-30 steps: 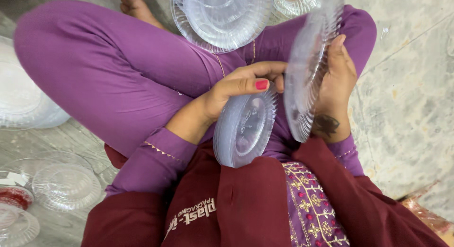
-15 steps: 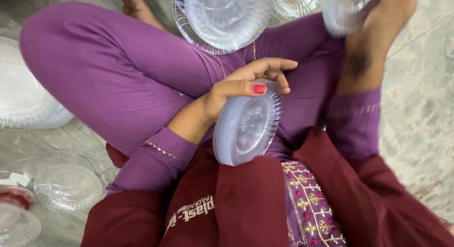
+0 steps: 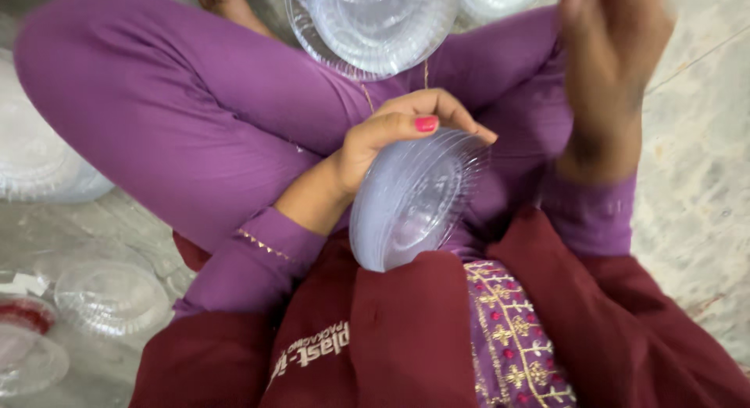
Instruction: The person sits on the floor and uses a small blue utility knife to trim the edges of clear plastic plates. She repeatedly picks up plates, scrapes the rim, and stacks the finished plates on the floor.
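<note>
Two hands are in view, and only your left hand carries anything. Far out to the left of that grip, clear plastic lids lie on the floor, with a bigger pale stack beyond them, all well apart from your fingers. Your left hand is closed over the top rim of a stack of clear round lids, thumb on the near face and fingers curled behind, so the stack stands on edge against your lap, tilted toward you. Above that grip, a wide clear plate pile rests on your purple-clad leg, not touching the held stack. To the right of the grip, your right hand is raised and blurred; it looks empty, but you cannot tell for certain how its fingers are set.
</note>
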`<action>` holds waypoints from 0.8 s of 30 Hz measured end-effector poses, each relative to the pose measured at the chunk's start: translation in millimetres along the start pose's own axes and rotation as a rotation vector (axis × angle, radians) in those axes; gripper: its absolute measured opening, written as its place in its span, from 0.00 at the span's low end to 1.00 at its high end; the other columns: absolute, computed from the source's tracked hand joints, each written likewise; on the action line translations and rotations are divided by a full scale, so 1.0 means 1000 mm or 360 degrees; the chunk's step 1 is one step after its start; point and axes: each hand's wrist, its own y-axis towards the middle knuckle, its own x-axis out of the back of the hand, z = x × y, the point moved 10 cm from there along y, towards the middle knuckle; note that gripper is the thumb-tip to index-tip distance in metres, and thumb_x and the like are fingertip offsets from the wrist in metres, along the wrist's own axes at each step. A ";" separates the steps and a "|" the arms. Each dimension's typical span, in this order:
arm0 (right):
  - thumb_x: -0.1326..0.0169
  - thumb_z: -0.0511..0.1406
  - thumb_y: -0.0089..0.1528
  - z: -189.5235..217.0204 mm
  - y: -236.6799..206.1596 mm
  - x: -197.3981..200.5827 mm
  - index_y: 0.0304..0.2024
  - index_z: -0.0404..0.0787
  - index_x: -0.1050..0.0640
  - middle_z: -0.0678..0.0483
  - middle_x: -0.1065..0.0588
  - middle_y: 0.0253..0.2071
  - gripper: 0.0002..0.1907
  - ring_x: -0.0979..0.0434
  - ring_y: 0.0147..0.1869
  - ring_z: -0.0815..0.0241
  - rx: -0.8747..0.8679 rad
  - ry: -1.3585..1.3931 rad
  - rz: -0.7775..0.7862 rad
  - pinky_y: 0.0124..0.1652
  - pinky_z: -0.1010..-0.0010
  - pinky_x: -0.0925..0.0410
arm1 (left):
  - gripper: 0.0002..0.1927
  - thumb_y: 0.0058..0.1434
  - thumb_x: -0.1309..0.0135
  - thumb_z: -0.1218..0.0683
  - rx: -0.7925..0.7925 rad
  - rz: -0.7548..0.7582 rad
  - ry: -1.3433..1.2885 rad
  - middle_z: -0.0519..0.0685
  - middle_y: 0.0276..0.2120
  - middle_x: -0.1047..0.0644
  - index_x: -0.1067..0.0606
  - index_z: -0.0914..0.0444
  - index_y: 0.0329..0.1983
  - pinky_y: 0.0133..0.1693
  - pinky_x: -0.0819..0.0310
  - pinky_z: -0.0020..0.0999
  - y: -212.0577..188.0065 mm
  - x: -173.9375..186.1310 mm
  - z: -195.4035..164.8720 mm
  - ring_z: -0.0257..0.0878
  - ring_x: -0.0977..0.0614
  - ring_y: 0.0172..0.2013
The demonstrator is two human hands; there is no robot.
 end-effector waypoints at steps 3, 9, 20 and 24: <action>0.45 0.43 0.63 0.088 -0.048 -0.053 0.48 0.30 0.22 0.39 0.25 0.54 0.22 0.27 0.63 0.37 0.0459 -0.0221 0.0761 0.62 0.49 0.34 | 0.22 0.72 0.49 0.50 0.0009 -0.0037 -0.0043 0.64 0.53 0.25 0.31 0.73 0.57 0.56 0.26 0.37 -0.001 0.005 0.002 0.44 0.21 0.51; 0.44 0.48 0.62 0.128 -0.049 -0.058 0.42 0.28 0.20 0.36 0.22 0.48 0.26 0.25 0.60 0.34 0.0337 -0.0404 0.0588 0.59 0.49 0.31 | 0.23 0.71 0.50 0.48 -0.0013 0.0029 -0.0012 0.62 0.53 0.24 0.30 0.73 0.57 0.59 0.27 0.36 -0.007 0.001 0.000 0.42 0.21 0.54; 0.41 0.56 0.59 0.135 -0.065 -0.041 0.17 0.36 0.36 0.35 0.22 0.38 0.34 0.25 0.51 0.35 0.0747 -0.0057 0.0370 0.46 0.52 0.29 | 0.29 0.69 0.53 0.46 0.0036 0.0085 0.0117 0.61 0.49 0.24 0.28 0.76 0.61 0.50 0.29 0.35 -0.007 -0.007 -0.001 0.42 0.23 0.46; 0.34 0.48 0.57 0.141 -0.067 -0.031 0.23 0.36 0.31 0.41 0.27 0.28 0.26 0.24 0.37 0.46 0.0809 0.0070 0.0300 0.36 0.58 0.26 | 0.29 0.72 0.55 0.45 -0.0174 0.0137 0.0526 0.60 0.56 0.24 0.24 0.76 0.58 0.61 0.33 0.32 -0.008 -0.012 -0.017 0.41 0.24 0.54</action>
